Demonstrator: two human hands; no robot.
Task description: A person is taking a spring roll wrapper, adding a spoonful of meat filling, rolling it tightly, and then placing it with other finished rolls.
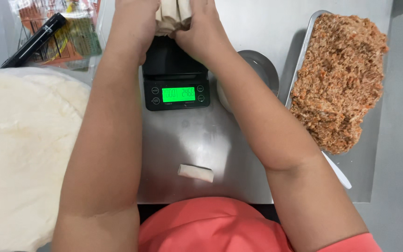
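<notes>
Both my hands are at the top edge of the view, over a black digital scale [176, 79] with a lit green display. My left hand [136, 23] and my right hand [199, 25] together grip a pale folded wrapper or piece of dough [172, 16], which sits on or just above the scale's platform. The fingers are partly cut off by the frame. A small rolled white spring roll [196, 172] lies on the steel table [197, 135] near my body, apart from both hands.
A big mound of pale dough sheets [19, 154] fills the left. A metal tray [364, 158] of orange-brown minced filling [339, 79] sits on the right, with a white utensil handle [339, 171] sticking out. A steel bowl [257, 70] stands beside the scale. A black marker [33, 41] lies on a plastic packet [75, 37].
</notes>
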